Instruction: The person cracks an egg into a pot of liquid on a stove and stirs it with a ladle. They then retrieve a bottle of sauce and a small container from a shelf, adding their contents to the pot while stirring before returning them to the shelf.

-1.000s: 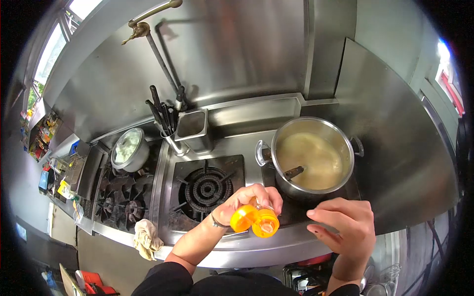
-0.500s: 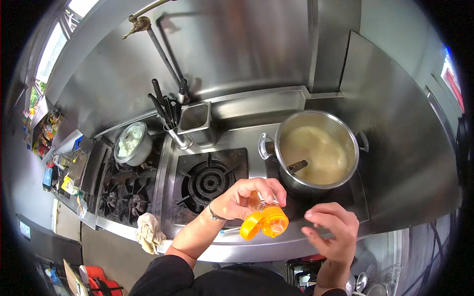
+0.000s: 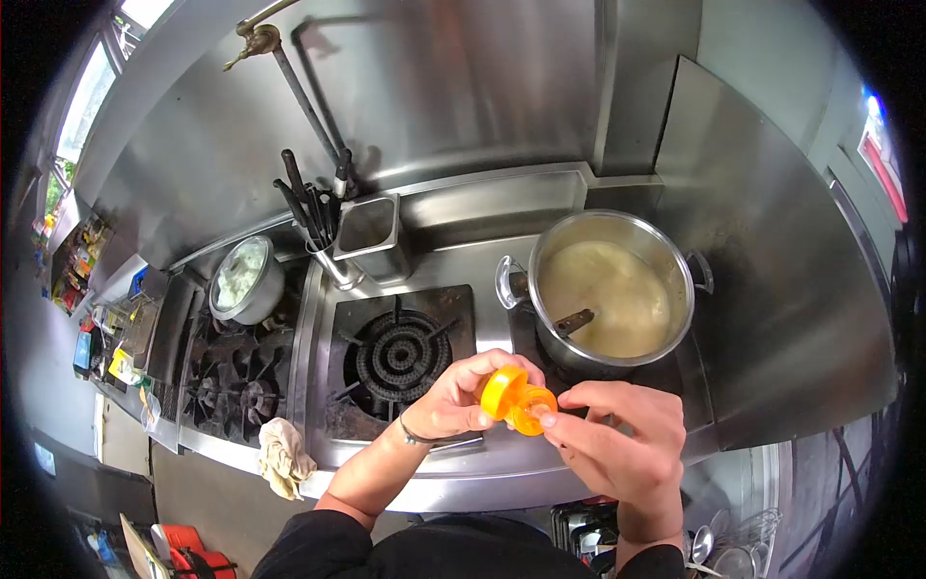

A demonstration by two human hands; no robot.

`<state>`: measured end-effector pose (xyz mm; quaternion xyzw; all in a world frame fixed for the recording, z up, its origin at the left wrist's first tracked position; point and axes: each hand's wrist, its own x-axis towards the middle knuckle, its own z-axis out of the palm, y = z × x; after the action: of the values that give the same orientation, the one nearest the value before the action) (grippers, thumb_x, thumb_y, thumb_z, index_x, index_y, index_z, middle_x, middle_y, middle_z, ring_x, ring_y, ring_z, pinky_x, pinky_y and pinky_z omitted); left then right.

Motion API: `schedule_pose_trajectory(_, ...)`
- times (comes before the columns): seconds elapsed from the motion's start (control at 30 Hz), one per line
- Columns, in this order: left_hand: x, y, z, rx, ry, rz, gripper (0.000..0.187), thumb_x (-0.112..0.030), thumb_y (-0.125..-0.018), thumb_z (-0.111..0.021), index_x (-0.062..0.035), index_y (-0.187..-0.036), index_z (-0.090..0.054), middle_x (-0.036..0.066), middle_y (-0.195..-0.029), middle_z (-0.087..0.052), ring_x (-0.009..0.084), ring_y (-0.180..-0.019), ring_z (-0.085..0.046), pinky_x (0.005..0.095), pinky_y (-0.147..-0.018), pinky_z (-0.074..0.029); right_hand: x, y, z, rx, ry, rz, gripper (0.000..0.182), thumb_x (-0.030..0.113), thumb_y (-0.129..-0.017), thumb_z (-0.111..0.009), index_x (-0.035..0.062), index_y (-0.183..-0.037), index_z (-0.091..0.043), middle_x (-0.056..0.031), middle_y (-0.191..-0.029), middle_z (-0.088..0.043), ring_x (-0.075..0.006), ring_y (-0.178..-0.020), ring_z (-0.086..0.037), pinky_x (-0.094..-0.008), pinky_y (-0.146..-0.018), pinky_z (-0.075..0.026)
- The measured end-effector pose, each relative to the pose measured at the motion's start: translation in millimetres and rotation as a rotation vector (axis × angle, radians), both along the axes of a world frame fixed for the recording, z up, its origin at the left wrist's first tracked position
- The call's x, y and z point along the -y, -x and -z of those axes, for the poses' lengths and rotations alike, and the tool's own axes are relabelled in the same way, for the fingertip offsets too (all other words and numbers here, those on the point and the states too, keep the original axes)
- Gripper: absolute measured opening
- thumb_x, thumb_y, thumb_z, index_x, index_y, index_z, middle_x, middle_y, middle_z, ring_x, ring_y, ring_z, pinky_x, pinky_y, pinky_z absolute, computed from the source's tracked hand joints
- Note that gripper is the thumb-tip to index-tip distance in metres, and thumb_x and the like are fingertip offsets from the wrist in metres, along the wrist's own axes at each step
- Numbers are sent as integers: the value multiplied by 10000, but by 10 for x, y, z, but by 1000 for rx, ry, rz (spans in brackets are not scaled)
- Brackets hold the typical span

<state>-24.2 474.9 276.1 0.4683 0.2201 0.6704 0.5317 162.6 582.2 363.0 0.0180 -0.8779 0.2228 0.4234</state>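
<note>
A small bottle with an orange flip cap [image 3: 531, 411] is held in my left hand [image 3: 461, 394], its lid hinged up on the left. The fingers of my left hand wrap round the bottle's body, which is mostly hidden. My right hand [image 3: 627, 439] touches the cap's opening with thumb and fingertips from the right side. Behind my hands, a large steel pot [image 3: 617, 289] of cloudy, pale liquid stands on the stove, with a dark handle [image 3: 574, 322] sticking out of the liquid.
A burner [image 3: 400, 355] lies left of the pot. Further left are a smaller pot with white contents [image 3: 249, 280], a steel container [image 3: 371, 236], a holder of black-handled utensils [image 3: 313, 207] and a cloth [image 3: 284, 457] on the front edge. A brass tap [image 3: 258, 42] hangs above.
My right hand has moved left and now touches the bottle's cap. My left hand has turned the bottle, and the open lid stands higher. The whole view has shifted slightly.
</note>
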Motion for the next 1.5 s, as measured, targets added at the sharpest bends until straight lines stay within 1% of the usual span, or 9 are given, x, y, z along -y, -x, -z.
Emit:
schedule_pose_trajectory(0.13,-38,52,-8,-14,158,-123,536,-166,-820,-722,-27,-1264,-456,43,-1071,-597,112,-939,-585,252,-794,-480,-89,17,159,-26,186,69,300,40,-663,-742,127,-947,-700,-35,-850,-635,-135,-549,-574,-240,-489,-455)
schedule_pose_trajectory(0.4,-808,448,-441,-813,338,-548,411,-52,-847,-665,13,-1207,-477,16,-977,-609,50,-796,-544,206,-728,-483,-68,-414,1772,200,698,298,163,75,-753,-693,74,-914,-672,-77,-862,-641,-155,-576,-591,-262,-531,-480)
schedule_pose_trajectory(0.57,-1576,513,-696,-1470,155,-726,343,-143,-746,-746,40,-1003,-613,150,-668,-605,178,-608,-599,305,-576,-468,241,-781,2460,401,792,410,165,109,-776,-672,71,-937,-671,-63,-858,-639,-158,-572,-588,-264,-547,-477)
schedule_pose_trajectory(0.87,-2159,98,-1085,-1604,-204,-731,300,-106,-727,-706,6,-993,-623,203,-819,-652,320,-779,-658,373,-704,-518,233,-1001,2585,407,812,531,157,67,-754,-665,45,-909,-662,-85,-862,-642,-184,-580,-586,-285,-554,-479)
schedule_pose_trajectory(0.93,-2298,107,-579,-1563,-105,-738,304,-109,-723,-694,-5,-1000,-623,209,-844,-652,347,-804,-650,404,-732,-521,264,-1021,2589,389,883,544,168,60,-758,-666,47,-925,-665,-93,-891,-644,-178,-603,-597,-274,-565,-487)
schedule_pose_trajectory(1.0,-2460,196,56,-1993,139,-428,298,-102,-729,-672,0,-1004,-619,217,-867,-650,371,-822,-639,426,-752,-517,321,-1050,2560,347,874,516,168,47,-762,-662,46,-930,-666,-94,-900,-643,-168,-622,-605,-264,-565,-489)
schedule_pose_trajectory(1.3,-2364,119,-483,-1677,-111,-604,302,-103,-744,-672,-49,-1036,-622,188,-819,-644,383,-767,-620,433,-720,-510,243,-1166,2470,271,957,516,175,75,-790,-658,71,-965,-670,-86,-922,-641,-170,-661,-627,-258,-554,-507)
schedule_pose_trajectory(1.47,-2434,328,161,-1839,-16,-557,309,-114,-747,-690,-57,-1043,-623,187,-772,-644,333,-683,-632,381,-644,-503,168,-1121,2344,236,871,529,155,74,-786,-661,74,-940,-676,-91,-911,-641,-166,-620,-614,-259,-540,-495)
schedule_pose_trajectory(1.5,-2391,336,130,-1647,25,-590,316,-115,-740,-694,-53,-1039,-614,198,-787,-643,355,-716,-630,396,-673,-508,149,-1113,2313,229,879,533,155,74,-786,-661,74,-940,-676,-91,-911,-641,-166,-620,-614,-259,-540,-495)
